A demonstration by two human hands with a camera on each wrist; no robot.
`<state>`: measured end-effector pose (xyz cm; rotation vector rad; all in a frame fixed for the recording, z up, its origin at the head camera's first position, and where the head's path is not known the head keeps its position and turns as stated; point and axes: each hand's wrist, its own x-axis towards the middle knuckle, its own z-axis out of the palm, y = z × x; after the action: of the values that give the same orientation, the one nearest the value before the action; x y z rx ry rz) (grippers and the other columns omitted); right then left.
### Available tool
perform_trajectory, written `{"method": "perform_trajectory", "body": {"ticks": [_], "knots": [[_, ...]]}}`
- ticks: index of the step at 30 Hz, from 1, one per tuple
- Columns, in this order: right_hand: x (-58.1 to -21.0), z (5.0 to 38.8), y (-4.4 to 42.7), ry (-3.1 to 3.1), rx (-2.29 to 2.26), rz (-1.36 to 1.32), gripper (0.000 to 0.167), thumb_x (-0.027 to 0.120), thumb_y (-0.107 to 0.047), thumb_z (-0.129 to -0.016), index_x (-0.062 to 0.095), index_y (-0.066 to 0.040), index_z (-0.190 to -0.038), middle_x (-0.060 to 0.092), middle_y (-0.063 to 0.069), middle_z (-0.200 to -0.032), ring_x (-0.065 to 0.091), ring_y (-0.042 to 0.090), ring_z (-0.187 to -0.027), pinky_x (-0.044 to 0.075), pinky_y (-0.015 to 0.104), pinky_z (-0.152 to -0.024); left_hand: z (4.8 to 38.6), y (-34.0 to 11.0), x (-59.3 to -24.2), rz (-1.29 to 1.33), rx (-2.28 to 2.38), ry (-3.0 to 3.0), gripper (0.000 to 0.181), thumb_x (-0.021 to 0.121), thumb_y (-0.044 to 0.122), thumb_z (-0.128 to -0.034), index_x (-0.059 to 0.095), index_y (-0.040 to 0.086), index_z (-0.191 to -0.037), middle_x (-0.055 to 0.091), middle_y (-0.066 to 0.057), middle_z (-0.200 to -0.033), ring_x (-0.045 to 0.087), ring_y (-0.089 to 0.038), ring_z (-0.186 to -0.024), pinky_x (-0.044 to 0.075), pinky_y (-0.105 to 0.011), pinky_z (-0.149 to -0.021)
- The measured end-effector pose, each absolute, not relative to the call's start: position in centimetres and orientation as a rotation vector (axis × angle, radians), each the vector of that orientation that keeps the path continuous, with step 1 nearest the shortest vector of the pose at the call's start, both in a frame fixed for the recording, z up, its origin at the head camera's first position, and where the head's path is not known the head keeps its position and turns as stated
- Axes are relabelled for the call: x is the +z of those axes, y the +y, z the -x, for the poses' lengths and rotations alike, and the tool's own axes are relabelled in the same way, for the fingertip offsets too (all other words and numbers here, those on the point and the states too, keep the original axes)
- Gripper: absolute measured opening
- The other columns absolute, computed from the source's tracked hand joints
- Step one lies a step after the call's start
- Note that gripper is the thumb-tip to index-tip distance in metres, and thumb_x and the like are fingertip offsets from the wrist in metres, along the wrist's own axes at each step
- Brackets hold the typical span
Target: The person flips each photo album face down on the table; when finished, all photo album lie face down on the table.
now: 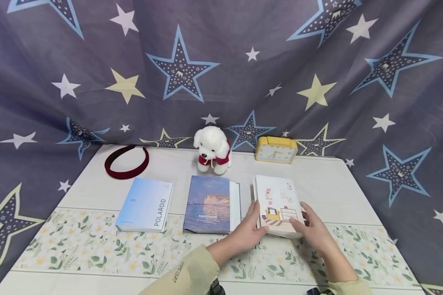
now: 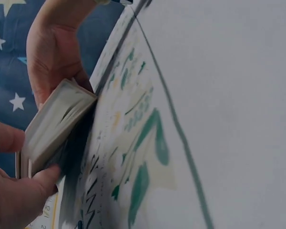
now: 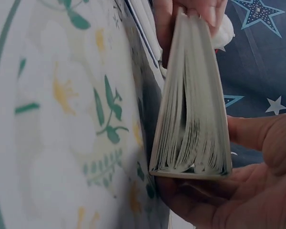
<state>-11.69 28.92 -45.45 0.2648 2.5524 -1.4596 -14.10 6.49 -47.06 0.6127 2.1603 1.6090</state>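
One thick, white, rectangular book [image 1: 280, 196] with a cute yellow-and-red room doodle [image 1: 272, 213], gripped by left hand [image 1: 248, 230] at 8 o'clock, right hand [image 1: 315, 230] at 4.

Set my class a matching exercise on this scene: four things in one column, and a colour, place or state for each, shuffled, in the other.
Things
1. Headband
2. Clock
3. Toy dog
4. White-covered book

Descriptions
A. White, dressed in red
B. In the grip of the left hand and right hand
C. Lying behind the blue POLAROID book
D. Cased in yellow

Right pairs: 1-C, 2-D, 3-A, 4-B
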Motion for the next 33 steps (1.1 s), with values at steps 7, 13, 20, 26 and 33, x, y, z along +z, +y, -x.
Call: {"method": "perform_trajectory", "body": {"ticks": [7,13,20,26,33], "knots": [[-45.82,11.69,29.11,2.596,-1.432,-0.243,0.075,0.059,-0.031,-0.098,0.016,-0.008,-0.157,0.036,0.029,-0.148,0.043,0.044,-0.131,0.04,0.054,-0.103,14.02,6.35,-47.33,-0.556,1.475,2.182,0.074,0.048,0.013,-0.1009,-0.001,0.004,-0.156,-0.008,-0.016,-0.162,0.001,-0.026,-0.148,0.008,-0.043,-0.117],[-45.86,11.89,28.97,2.635,-1.374,-0.243,0.074,0.059,-0.033,-0.098,0.02,-0.009,-0.156,0.038,0.029,-0.147,0.042,0.045,-0.131,0.039,0.057,-0.103,14.03,6.39,-47.59,-0.561,1.437,2.212,0.073,0.047,0.01,-0.1007,0.0,0.006,-0.156,-0.007,-0.017,-0.161,0.004,-0.028,-0.148,0.011,-0.044,-0.117],[-45.78,11.98,28.94,2.66,-1.341,-0.244,0.072,0.059,-0.03,-0.098,0.021,-0.009,-0.156,0.04,0.03,-0.146,0.045,0.045,-0.129,0.04,0.057,-0.101,14.01,6.5,-47.74,-0.586,1.367,2.286,0.072,0.049,0.011,-0.1001,0.005,0.005,-0.157,-0.003,-0.019,-0.162,0.01,-0.031,-0.147,0.015,-0.044,-0.117],[-45.67,11.85,28.9,2.685,-1.315,-0.238,0.071,0.058,-0.029,-0.099,0.021,-0.009,-0.156,0.04,0.03,-0.145,0.046,0.045,-0.128,0.041,0.057,-0.1,14.0,6.73,-47.77,-0.588,1.297,2.385,0.074,0.054,0.014,-0.0994,0.008,0.003,-0.156,0.005,-0.018,-0.162,0.017,-0.031,-0.146,0.019,-0.043,-0.116],[-45.62,11.79,28.7,2.699,-1.273,-0.275,0.073,0.059,-0.031,-0.098,0.02,-0.009,-0.156,0.039,0.03,-0.145,0.045,0.046,-0.128,0.041,0.057,-0.101,14.07,7.08,-47.78,-0.555,1.219,2.521,0.08,0.064,0.013,-0.0923,0.016,0.001,-0.155,0.017,-0.018,-0.16,0.025,-0.031,-0.144,0.025,-0.042,-0.114]]}}
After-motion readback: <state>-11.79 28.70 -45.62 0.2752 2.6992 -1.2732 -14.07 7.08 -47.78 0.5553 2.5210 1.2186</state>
